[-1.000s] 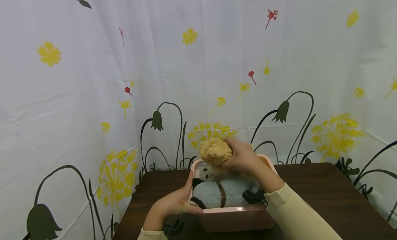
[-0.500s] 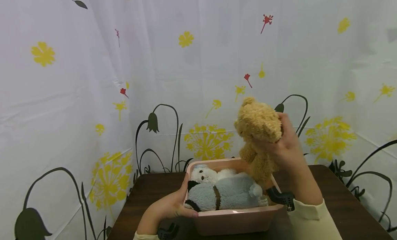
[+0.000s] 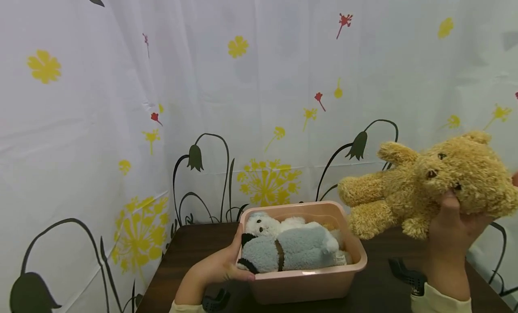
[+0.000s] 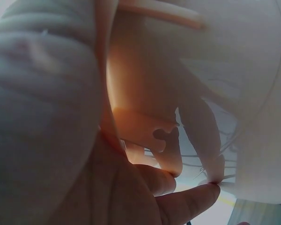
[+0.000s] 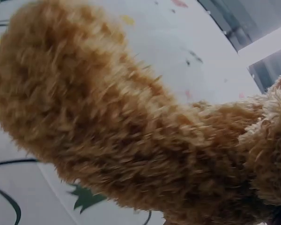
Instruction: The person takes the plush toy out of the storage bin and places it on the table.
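Note:
A golden teddy bear is held up at the right of the head view, lying sideways with its legs pointing left. My right hand grips it by the head, thumb across the face. Its shaggy fur fills much of the right wrist view, hiding my fingers there. My left hand holds the near left corner of a pink plastic bin, thumb at the front rim and fingers along the left wall. Inside the bin lie a blue plush toy with a brown band and a white plush animal.
The bin stands on a dark brown table. Behind it hangs a white curtain printed with flowers. Some tan plush shows at the bin's back right.
My right hand has lifted the teddy bear out of the bin and carried it to the right, turning it sideways. My left hand has stayed on the bin.

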Demonstrator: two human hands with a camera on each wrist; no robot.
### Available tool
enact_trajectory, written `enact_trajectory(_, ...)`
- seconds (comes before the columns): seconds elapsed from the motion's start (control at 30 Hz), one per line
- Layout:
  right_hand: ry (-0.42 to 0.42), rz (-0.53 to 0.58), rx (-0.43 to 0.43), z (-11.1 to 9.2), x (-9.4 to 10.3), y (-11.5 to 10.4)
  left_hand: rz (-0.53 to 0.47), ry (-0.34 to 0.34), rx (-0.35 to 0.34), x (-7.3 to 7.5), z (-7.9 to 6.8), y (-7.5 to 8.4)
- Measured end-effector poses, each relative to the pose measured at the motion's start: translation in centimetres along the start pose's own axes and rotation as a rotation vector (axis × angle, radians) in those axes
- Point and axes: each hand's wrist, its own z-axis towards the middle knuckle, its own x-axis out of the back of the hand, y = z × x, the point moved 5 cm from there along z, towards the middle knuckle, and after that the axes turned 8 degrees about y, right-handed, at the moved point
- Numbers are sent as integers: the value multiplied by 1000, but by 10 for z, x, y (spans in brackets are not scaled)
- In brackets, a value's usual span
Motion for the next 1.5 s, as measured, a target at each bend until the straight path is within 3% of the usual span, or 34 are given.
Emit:
enact_trajectory(0.23, 154, -246, 12, 4, 63, 11, 8, -9, 11, -1, 0, 0)
enact_trajectory(0.3, 190, -196, -13, 8, 76, 18, 6, -8, 9, -1, 0, -1)
enact_trajectory(0.43, 112, -295, 20, 16, 80, 26, 7, -7, -3, -1, 3, -3)
enact_trajectory(0.57, -26, -686, 157, 14, 76, 33, 4, -5, -7, -1, 3, -2)
enact_trajectory(0.67, -30, -798, 160, 14, 84, 44, -9, -4, -4, -1, 2, -1)
enact_trajectory(0.8, 9, -869, 67, 15, 109, 62, -8, -3, -5, -1, 2, 0)
enact_trajectory(0.97, 126, -1022, -185, 11, 150, 84, 4, -4, -11, -1, 1, 1)
enact_trajectory(1.03, 132, -1099, -282, 7, 164, 91, 5, -3, -10, -1, 1, 0)
enact_trajectory(1.13, 102, -1164, -359, 3, 180, 99, 1, 1, -9, -1, 1, 0)
enact_trajectory(1.4, -4, -1205, -331, -1, 205, 107, -7, 8, 2, -1, 2, -1)
enact_trajectory(1.5, -62, -1273, -413, -2, 214, 113, -19, 5, 9, -1, 2, -2)
